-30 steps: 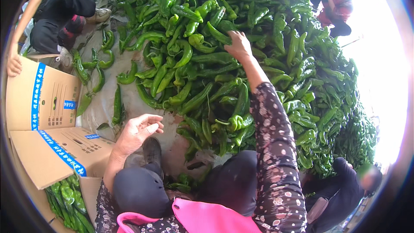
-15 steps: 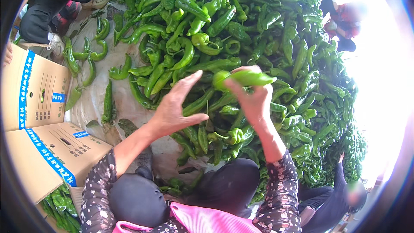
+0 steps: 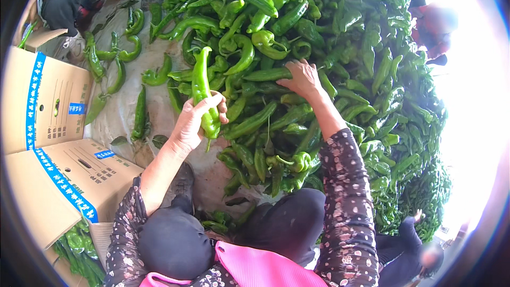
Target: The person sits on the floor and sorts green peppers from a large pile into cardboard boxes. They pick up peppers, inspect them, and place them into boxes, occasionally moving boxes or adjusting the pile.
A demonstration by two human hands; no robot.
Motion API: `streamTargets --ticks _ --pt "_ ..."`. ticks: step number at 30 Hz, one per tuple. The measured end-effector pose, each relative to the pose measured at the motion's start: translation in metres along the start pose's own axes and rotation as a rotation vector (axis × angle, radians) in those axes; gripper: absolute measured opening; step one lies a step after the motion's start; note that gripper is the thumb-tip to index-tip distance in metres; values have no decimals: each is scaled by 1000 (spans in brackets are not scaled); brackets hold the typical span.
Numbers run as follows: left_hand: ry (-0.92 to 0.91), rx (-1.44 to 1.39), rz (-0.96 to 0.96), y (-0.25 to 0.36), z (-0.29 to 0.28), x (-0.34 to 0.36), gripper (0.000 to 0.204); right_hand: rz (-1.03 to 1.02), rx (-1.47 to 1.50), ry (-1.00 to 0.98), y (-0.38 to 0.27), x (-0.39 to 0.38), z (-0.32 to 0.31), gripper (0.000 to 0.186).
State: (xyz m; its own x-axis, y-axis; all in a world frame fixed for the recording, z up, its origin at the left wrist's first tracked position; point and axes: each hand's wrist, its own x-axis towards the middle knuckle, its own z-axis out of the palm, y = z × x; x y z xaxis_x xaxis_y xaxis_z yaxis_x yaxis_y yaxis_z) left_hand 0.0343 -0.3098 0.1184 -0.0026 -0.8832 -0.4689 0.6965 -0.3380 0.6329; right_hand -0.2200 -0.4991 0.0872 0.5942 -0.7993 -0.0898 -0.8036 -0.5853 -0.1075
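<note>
A long green pepper point(image 3: 201, 82) stands nearly upright in my left hand point(image 3: 192, 122), whose fingers are wrapped round its lower part. Its upper end points away from me, above the edge of the pepper heap. Farther out on the heap, my right hand point(image 3: 305, 81) rests with thumb and fingers apart. Its thumb and forefinger are at the right end of another green pepper point(image 3: 265, 75) lying crosswise; I cannot tell whether they grip it. Several peppers surround the right hand, and some fingertips are hidden.
A large heap of green peppers point(image 3: 366, 74) spreads ahead and right. Loose peppers point(image 3: 119, 74) lie on a pale sheet point(image 3: 154, 93) at left. An open cardboard box point(image 3: 90, 175) with peppers inside stands at my left. Other people are at the far left, far right and lower right.
The pepper held in my right hand has passed to my left hand, which has closed round it. My right hand has let go and moved farther out onto the heap.
</note>
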Motion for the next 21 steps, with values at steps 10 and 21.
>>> streamTargets --ticks 10,21 --pt "-335 -161 53 -25 14 -8 72 1 472 323 -145 -65 -80 40" --pt "-210 -224 -88 -16 -18 -11 52 246 -310 -78 -82 -31 4 52"
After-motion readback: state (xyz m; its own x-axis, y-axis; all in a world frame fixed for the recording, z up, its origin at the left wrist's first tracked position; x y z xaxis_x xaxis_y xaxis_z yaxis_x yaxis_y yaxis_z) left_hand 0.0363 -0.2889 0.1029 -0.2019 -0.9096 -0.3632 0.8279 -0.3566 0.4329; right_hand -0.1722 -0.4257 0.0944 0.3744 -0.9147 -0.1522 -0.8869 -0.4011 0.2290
